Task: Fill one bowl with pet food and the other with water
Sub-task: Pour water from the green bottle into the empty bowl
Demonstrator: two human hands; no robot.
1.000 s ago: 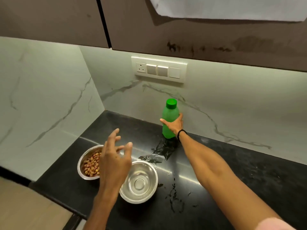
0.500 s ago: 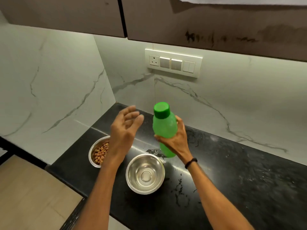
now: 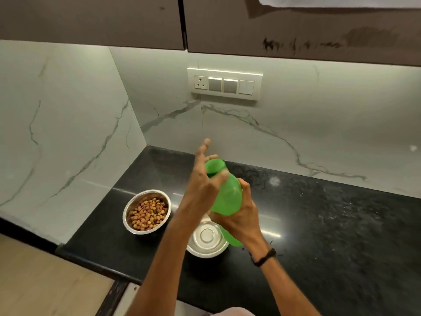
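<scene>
Water step: our right fingers (image 3: pixel 244 185) grip the green bottle (image 3: pixel 227 197), left fingers (image 3: pixel 206 145) meet its cap (image 3: pixel 215 166), hold unclear; unscrewing comes next.

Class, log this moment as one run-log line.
right hand: grips green bottle | left hand: at cap, grip unclear | food bowl: filled with kibble | second bowl: empty
</scene>
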